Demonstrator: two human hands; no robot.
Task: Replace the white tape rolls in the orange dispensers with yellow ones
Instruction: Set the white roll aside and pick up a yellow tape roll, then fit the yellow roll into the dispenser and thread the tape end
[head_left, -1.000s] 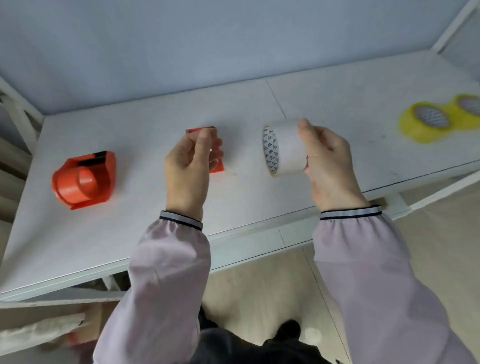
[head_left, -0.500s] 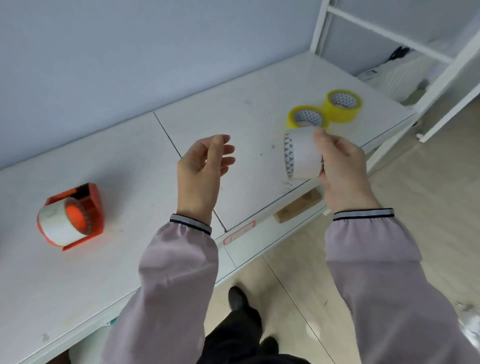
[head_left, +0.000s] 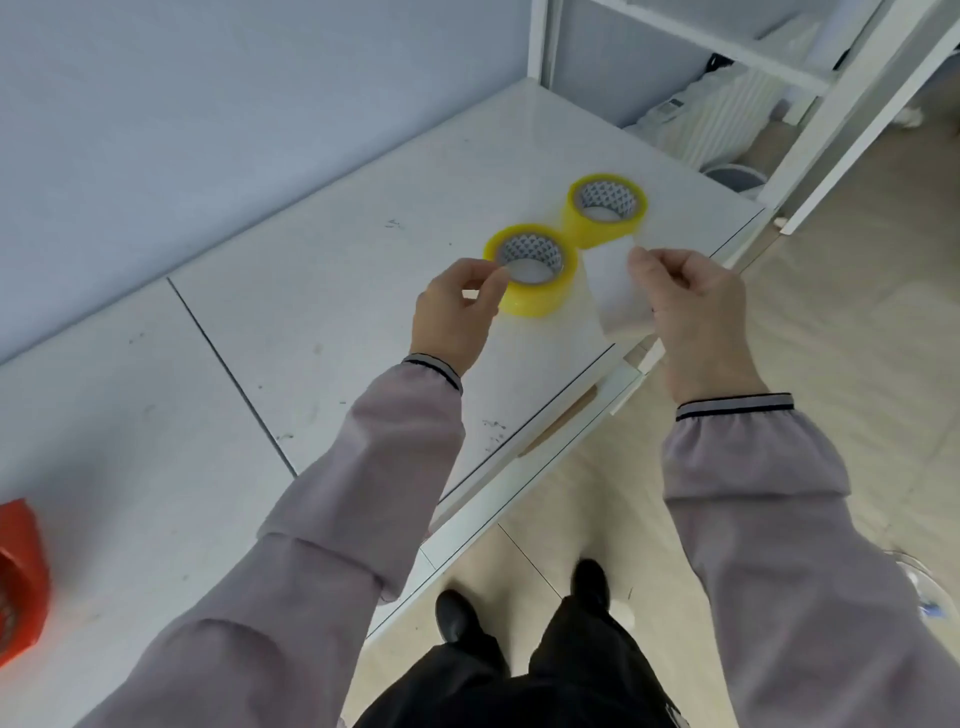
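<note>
Two yellow tape rolls lie flat and touching on the white table (head_left: 322, 312): the near roll (head_left: 540, 296) and the far roll (head_left: 608, 228). My left hand (head_left: 457, 312) reaches to the near roll's left rim, thumb and forefinger pinched at its edge; a firm grip cannot be confirmed. My right hand (head_left: 691, 306) holds a white tape roll (head_left: 618, 291) just right of the near yellow roll, above the table's front edge. One orange dispenser (head_left: 21, 577) shows partly at the far left edge.
A white metal shelf frame (head_left: 810, 130) stands at the table's right end, with a white ribbed appliance (head_left: 711, 109) behind it. The pale blue wall (head_left: 208, 104) runs along the table's back. My dark shoes (head_left: 457, 618) stand on the beige floor below.
The view swung right along the table. My left hand moved from open in mid-air to the near yellow roll's rim. My right hand carried the white roll to beside the yellow rolls.
</note>
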